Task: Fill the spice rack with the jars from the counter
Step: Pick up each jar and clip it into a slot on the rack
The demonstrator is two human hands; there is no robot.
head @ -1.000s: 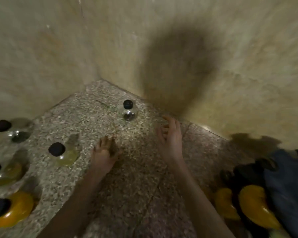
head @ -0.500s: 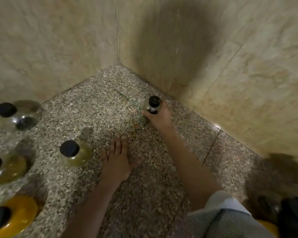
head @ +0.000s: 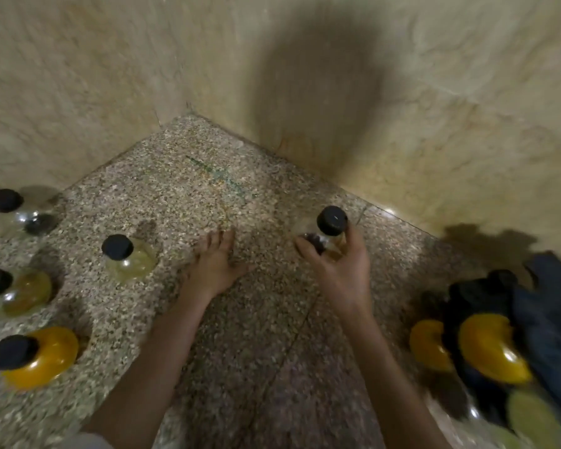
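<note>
My right hand (head: 340,270) is closed around a small clear jar with a black cap (head: 332,221) and dark contents, lifted above the speckled counter (head: 182,196). My left hand (head: 214,265) lies flat on the counter, fingers apart, holding nothing. At the left stand several black-capped jars: a dark-filled one (head: 30,215), a pale yellow one (head: 128,259), an amber one (head: 20,294) and a bright yellow one (head: 36,356). At the right edge is the blurred dark spice rack (head: 480,299) with yellow-filled jars (head: 493,348) in it.
Beige tiled walls (head: 402,108) meet in a corner behind the counter. A dark blue shape (head: 551,319) lies at the far right beside the rack. A greenish jar (head: 528,416) shows at the bottom right.
My right hand has lifted the black-capped jar from near the back corner and carried it right and toward me. My left hand has stayed flat on the counter.
</note>
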